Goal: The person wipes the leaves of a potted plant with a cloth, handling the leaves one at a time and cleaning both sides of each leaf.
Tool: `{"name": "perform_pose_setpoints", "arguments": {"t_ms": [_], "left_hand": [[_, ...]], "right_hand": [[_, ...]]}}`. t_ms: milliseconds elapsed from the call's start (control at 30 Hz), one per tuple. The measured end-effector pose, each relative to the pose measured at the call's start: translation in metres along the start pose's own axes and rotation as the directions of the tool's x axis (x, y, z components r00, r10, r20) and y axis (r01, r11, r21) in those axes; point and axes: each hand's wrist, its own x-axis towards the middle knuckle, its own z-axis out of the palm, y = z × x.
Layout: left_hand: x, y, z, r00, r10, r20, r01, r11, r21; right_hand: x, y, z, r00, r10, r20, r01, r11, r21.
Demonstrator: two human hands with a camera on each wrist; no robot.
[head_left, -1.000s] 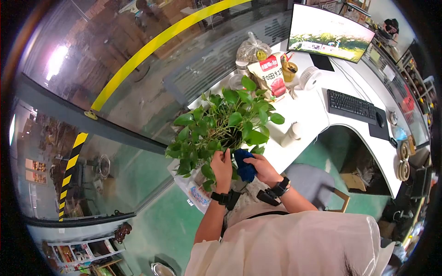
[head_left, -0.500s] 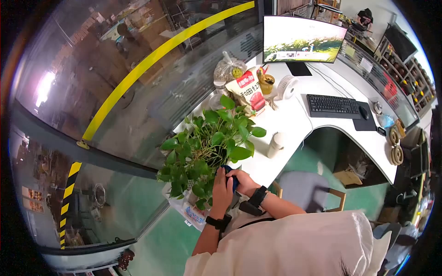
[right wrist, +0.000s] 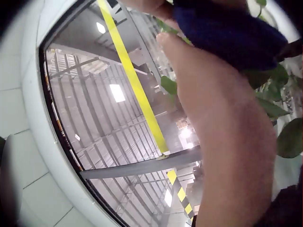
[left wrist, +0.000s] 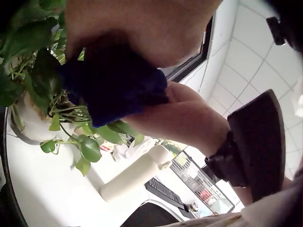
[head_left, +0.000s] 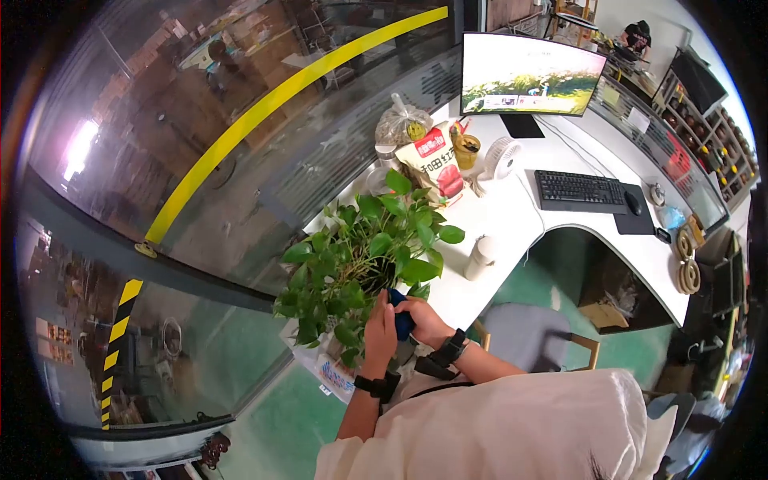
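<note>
A dark blue cloth (head_left: 402, 315) lies between my two hands at the near edge of a leafy green potted plant (head_left: 352, 256). My right hand (head_left: 428, 322) grips the cloth from the right side. Upright beside it, my left hand (head_left: 381, 334) has its fingers extended and presses against the cloth. The left wrist view shows the bunched cloth (left wrist: 118, 85) below the left palm, with the right hand (left wrist: 187, 101) behind it. In the right wrist view the cloth (right wrist: 227, 35) covers part of the left hand (right wrist: 208, 75), and leaves surround both.
A cream bottle (head_left: 481, 258) stands on the white desk (head_left: 512, 212) right of the plant. Behind are a snack bag (head_left: 436, 166), a small fan (head_left: 502, 158), a monitor (head_left: 532, 76) and a keyboard (head_left: 578, 190). A grey chair (head_left: 528, 332) is at the right, a glass partition (head_left: 240, 192) at the left.
One second ago the hands were apart with the cloth spread beside the right fingers. They have since come together around the cloth, beside the plant. The head view has shifted too.
</note>
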Motion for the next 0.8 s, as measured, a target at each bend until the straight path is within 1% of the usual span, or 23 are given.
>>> {"name": "perform_pose_setpoints", "arguments": {"t_ms": [100, 200, 300, 367, 400, 433, 500, 533, 567, 600, 667, 700, 733, 800], "left_hand": [[0.004, -0.009, -0.003, 0.999, -0.048, 0.019, 0.049, 0.998, -0.033], [0.005, -0.014, -0.003, 0.992, -0.119, -0.03, 0.114, 0.983, -0.145], [0.008, -0.01, -0.012, 0.964, -0.262, -0.045, 0.246, 0.943, -0.224], [0.012, -0.007, -0.02, 0.882, -0.468, 0.049, 0.457, 0.828, -0.325], [0.011, -0.014, -0.019, 0.875, -0.479, 0.065, 0.465, 0.798, -0.383], [0.009, -0.021, -0.017, 0.868, -0.49, 0.081, 0.472, 0.764, -0.439], [0.006, -0.064, 0.004, 0.938, -0.347, 0.018, 0.295, 0.768, -0.568], [0.006, -0.072, 0.007, 0.954, -0.299, 0.002, 0.237, 0.752, -0.616], [0.007, -0.079, 0.011, 0.968, -0.25, -0.017, 0.177, 0.73, -0.66], [0.009, -0.073, 0.011, 0.979, -0.201, -0.039, 0.116, 0.703, -0.702], [0.006, -0.06, 0.011, 0.989, -0.122, -0.08, 0.072, 0.886, -0.458], [0.006, -0.053, 0.011, 0.993, -0.079, -0.09, 0.047, 0.947, -0.318], [0.008, -0.052, 0.01, 0.99, -0.113, -0.089, 0.085, 0.96, -0.268], [0.011, -0.051, 0.009, 0.98, -0.176, -0.092, 0.159, 0.973, -0.164]], "right_hand": [[0.001, 0.001, -0.002, 1.0, 0.027, -0.01, -0.028, 0.999, -0.039], [0.001, 0.0, -0.006, 1.0, 0.018, 0.008, -0.018, 0.998, -0.057], [-0.003, -0.011, -0.008, 0.997, 0.033, 0.075, -0.024, 0.992, -0.122], [-0.015, -0.025, -0.001, 0.988, 0.027, 0.151, -0.004, 0.989, -0.149], [-0.018, -0.03, 0.0, 0.982, 0.027, 0.189, 0.004, 0.987, -0.162], [-0.014, -0.031, -0.004, 0.981, 0.005, 0.193, 0.038, 0.976, -0.216], [-0.015, -0.043, -0.009, 0.978, -0.03, 0.205, 0.092, 0.949, -0.301], [-0.015, -0.048, -0.009, 0.976, -0.049, 0.213, 0.121, 0.932, -0.342], [-0.015, -0.051, -0.01, 0.973, -0.093, 0.212, 0.154, 0.944, -0.293], [-0.015, -0.055, -0.009, 0.979, -0.124, 0.161, 0.163, 0.951, -0.261], [-0.014, -0.064, -0.014, 0.975, -0.153, 0.163, 0.198, 0.929, -0.312], [-0.014, -0.068, -0.014, 0.969, -0.181, 0.169, 0.228, 0.918, -0.324], [-0.014, -0.071, -0.013, 0.967, -0.201, 0.156, 0.243, 0.911, -0.333], [-0.012, -0.077, -0.012, 0.96, -0.217, 0.177, 0.268, 0.896, -0.355]]}}
